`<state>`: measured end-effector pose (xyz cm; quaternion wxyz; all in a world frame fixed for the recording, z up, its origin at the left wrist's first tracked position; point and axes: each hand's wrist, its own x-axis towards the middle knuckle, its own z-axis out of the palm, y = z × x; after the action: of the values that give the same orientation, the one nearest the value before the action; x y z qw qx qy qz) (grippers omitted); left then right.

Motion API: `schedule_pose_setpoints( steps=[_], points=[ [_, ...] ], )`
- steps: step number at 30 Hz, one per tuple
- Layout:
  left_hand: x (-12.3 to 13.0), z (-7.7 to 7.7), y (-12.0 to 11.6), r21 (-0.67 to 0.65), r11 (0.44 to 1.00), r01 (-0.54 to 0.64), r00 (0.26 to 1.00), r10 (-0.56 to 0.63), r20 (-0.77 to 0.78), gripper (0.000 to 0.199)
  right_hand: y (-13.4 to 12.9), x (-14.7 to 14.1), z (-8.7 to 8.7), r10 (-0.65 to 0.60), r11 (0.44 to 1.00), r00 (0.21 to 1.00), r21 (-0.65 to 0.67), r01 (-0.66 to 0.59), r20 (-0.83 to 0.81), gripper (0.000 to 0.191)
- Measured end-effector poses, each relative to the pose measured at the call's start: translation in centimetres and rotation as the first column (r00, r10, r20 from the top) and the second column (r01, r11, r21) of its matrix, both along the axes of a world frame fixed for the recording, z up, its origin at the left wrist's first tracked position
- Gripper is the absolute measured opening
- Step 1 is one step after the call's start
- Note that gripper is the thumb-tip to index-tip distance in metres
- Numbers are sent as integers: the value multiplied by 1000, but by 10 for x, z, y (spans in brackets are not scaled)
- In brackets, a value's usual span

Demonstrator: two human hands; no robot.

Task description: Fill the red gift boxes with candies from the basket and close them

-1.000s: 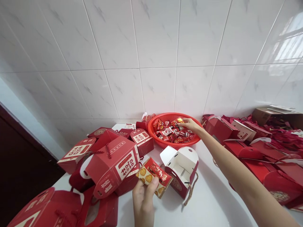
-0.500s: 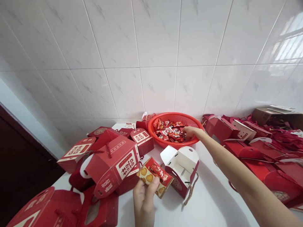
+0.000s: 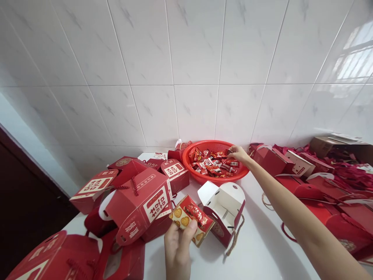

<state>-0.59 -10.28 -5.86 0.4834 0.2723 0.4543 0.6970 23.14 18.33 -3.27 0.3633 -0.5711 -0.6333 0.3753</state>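
Note:
My left hand [image 3: 180, 243] pinches a red and gold biscuit packet [image 3: 192, 219] between thumb and fingers, low in the middle of the view. Just right of the packet an open box [image 3: 224, 212], white inside and dark red outside, shows its empty interior and a rope handle. Behind it a red basket [image 3: 190, 173] holds many small wrapped sweets [image 3: 214, 163]. Over the basket's right side is my right hand [image 3: 237, 154], its fingers pinched together; what they hold, if anything, is too small to name.
Red gift boxes [image 3: 140, 202] are piled on the left of the white table [image 3: 256, 249]. More red boxes [image 3: 305, 186] stand on the right, near dark pink ribbons and a brown carton [image 3: 323, 146]. A tiled wall [image 3: 195, 109] rises behind.
My right hand has risen a little from among the sweets, and its fingers now show above them. My left hand still holds the biscuit packet in nearly the same place.

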Motion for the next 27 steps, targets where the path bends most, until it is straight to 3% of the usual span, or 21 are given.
schedule_pose_setpoints(
  steps=[5, 10, 16, 27],
  points=[
    [1, 0, 0, -8, 1000, 0, 1000, 0, 12, 45, -2, -1, 0, -38, 997, 997, -66, 43, 72, 35],
    [1, -1, 1, -12, 1000, -24, 1000, 24, 7, 43, 3, -1, 2, -56, 985, 964, -141, 95, 259, 32],
    [0, -4, 1, -22, 1000, -20, 1000, 20, -16, 44, 11, 3, -4, 35, 957, 900, -273, 94, 434, 29],
    [0, -3, 2, -12, 1000, -17, 999, 16, -31, 46, 12, 1, -9, 165, 962, 884, -269, -46, 437, 31]
  ],
)
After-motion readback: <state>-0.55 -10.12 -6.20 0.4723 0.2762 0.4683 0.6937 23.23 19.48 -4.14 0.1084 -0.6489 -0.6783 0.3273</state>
